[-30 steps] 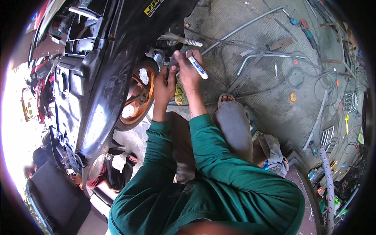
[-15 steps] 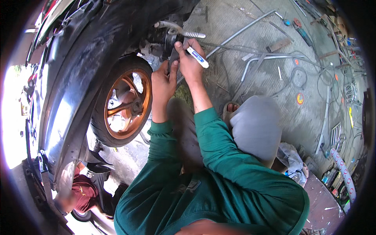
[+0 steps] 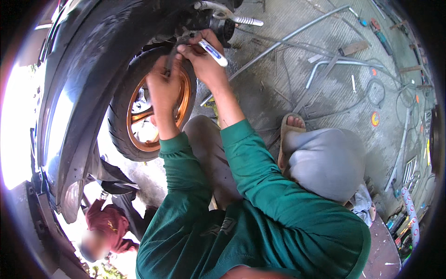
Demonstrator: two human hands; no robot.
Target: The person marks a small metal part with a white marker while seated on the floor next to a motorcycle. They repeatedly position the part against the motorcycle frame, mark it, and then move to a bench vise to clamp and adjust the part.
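Note:
My right hand (image 3: 206,63) is closed around a white marker pen (image 3: 213,52) with a blue label, which slants out past the back of the fingers. Between my two hands a dark flat piece (image 3: 174,52) shows only in part, its exact kind unclear. The fingers and thumb of my left hand (image 3: 164,86) pinch its lower end, somewhat blurred, while my right fingertips meet its upper end. Both hands are in front of a tyre (image 3: 119,132) on a bronze-coloured spoked wheel (image 3: 148,145), below the dark body panel (image 3: 88,74) of a vehicle.
A white ribbed hose end (image 3: 248,21) juts out above my hands. Long metal tubes (image 3: 288,39), cables and an angle grinder (image 3: 381,37) lie on the concrete floor to the right. At lower left is another person in a maroon shirt (image 3: 108,218).
Both my hands have moved left with the marker pen and the dark piece, from beside the hub parts to in front of the wheel. The view has shifted a little too.

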